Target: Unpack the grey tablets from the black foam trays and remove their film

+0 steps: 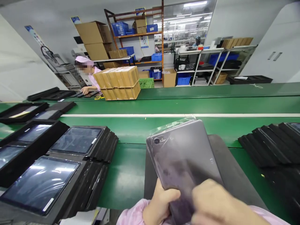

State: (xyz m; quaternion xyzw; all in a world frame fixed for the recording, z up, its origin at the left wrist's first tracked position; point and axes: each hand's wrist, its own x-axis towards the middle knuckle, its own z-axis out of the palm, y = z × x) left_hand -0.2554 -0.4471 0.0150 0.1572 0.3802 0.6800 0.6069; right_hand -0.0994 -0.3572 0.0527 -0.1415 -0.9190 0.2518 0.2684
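Observation:
A grey tablet [185, 150] is tilted up in front of me, its back with the corner camera facing me. Clear film [172, 125] juts out past its top edge. My left hand [161, 200] grips the lower left side, thumb over the back. Blurred by motion, my right hand [211, 200] is curled at the lower right of the tablet's back; whatever its fingers may hold is hidden. Beneath the tablet lies a dark mat [236, 175].
At left, tablets [44, 181] lie screen up on stacked black trays [100, 150]. More black trays [269, 143] are stacked at right. Across the green bench [126, 175], a person in pink [93, 78] works beside strapped cardboard bundles [119, 82].

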